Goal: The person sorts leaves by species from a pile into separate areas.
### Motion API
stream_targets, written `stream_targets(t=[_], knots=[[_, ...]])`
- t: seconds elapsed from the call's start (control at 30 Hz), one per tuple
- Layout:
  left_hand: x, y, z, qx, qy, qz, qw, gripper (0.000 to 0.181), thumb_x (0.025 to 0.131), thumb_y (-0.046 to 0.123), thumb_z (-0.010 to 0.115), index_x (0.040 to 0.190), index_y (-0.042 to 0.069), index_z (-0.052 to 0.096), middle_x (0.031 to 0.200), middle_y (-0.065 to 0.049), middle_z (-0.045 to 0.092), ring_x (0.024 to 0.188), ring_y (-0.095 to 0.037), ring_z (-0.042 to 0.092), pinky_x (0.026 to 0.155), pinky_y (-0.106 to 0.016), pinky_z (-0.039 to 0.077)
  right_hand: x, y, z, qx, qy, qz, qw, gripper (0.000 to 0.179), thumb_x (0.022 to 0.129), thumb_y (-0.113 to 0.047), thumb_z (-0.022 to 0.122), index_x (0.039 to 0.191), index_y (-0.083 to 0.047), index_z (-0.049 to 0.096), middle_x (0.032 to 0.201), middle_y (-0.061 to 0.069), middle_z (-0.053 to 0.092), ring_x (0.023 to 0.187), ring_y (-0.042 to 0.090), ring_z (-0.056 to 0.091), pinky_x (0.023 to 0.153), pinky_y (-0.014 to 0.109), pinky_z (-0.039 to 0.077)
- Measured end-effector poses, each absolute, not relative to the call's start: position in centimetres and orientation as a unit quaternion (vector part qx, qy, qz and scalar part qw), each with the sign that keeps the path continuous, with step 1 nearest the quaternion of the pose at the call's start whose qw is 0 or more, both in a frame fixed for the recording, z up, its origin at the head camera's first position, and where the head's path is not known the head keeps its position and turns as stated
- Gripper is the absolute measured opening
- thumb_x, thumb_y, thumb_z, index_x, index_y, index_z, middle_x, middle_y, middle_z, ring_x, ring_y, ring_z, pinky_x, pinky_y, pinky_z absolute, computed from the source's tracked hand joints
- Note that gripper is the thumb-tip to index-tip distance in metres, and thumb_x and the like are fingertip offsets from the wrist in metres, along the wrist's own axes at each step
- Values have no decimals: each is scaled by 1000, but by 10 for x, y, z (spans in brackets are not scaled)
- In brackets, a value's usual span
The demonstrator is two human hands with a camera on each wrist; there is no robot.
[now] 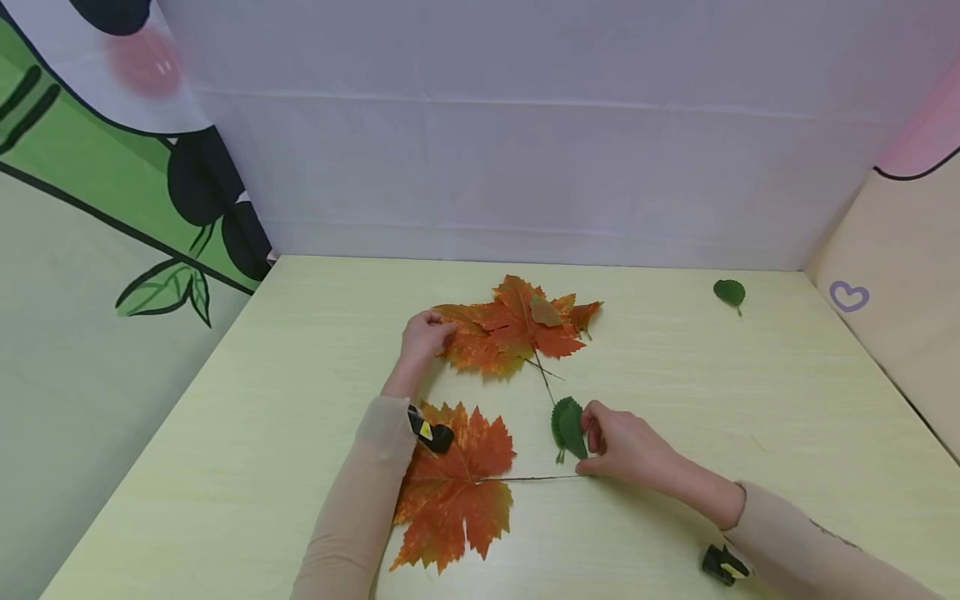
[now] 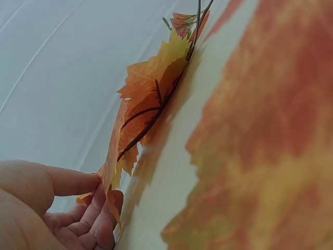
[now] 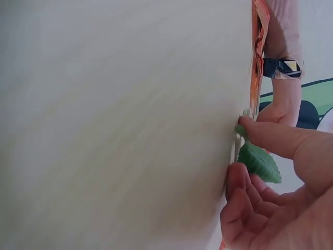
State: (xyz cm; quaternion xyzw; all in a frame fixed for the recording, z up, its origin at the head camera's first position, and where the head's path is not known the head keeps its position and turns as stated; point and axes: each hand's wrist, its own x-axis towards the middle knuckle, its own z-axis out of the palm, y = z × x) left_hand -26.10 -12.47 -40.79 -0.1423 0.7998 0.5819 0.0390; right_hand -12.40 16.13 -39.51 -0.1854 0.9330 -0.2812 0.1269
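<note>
At the back left, my left hand (image 1: pixel 427 336) pinches the left edge of an orange maple leaf (image 2: pixel 151 104); the left wrist view shows that edge between thumb and fingers. Other orange leaves (image 1: pixel 517 321) overlap it. My right hand (image 1: pixel 630 446) is low at two overlapping green leaves (image 1: pixel 572 427), its thumb and index finger apart. One green leaf (image 3: pixel 261 164) rises tilted between them in the right wrist view. The right thumb is at the stem end of a big maple leaf (image 1: pixel 457 492), which lies under the left forearm.
A single green leaf (image 1: pixel 729 292) lies at the back right of the pale table (image 1: pixel 750 375). A small leaf (image 1: pixel 545 311) rests on the orange pile. A lilac cloth wall (image 1: pixel 525 167) rises behind the table, and printed panels flank it.
</note>
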Motion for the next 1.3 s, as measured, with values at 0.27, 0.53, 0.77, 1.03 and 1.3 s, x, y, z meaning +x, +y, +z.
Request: stream_targets(t=[0.27, 0.53, 0.77, 1.03, 1.3], knots=[[-262, -126, -409, -137, 802, 580, 38, 25, 88, 13, 58, 108, 1, 50, 87, -4, 47, 67, -12, 43, 59, -25, 37, -125, 164, -394, -187, 922, -309, 141, 36, 70, -13, 77, 93, -7, 50, 70, -5, 52, 62, 10, 48, 58, 22, 42], [-262, -126, -409, -140, 799, 583, 44, 25, 89, 14, 57, 109, 1, 49, 91, -6, 47, 71, -14, 44, 61, -26, 37, -125, 166, -392, -179, 925, -308, 135, 33, 71, -11, 76, 94, -7, 51, 71, -5, 53, 64, 9, 49, 61, 23, 42], [-261, -125, -407, -148, 795, 586, 50, 27, 89, 13, 57, 112, 1, 49, 97, -7, 49, 77, -15, 46, 64, -26, 38, -126, 170, -388, -177, 927, -309, 118, 32, 72, -10, 75, 96, -6, 54, 73, -5, 56, 63, 7, 53, 60, 23, 43], [-260, -125, -406, -146, 800, 581, 48, 26, 89, 13, 57, 111, 1, 49, 95, -7, 48, 76, -15, 45, 63, -26, 37, -133, 175, -385, -150, 935, -299, 122, 32, 77, -9, 69, 106, -3, 58, 78, -2, 59, 67, 9, 53, 60, 25, 43], [-260, -124, -405, -152, 798, 581, 52, 27, 89, 13, 57, 112, 1, 49, 98, -8, 49, 78, -16, 46, 64, -26, 38, -141, 184, -387, -151, 943, -279, 101, 29, 80, -5, 62, 108, 3, 59, 84, 3, 63, 74, 14, 58, 64, 28, 46]])
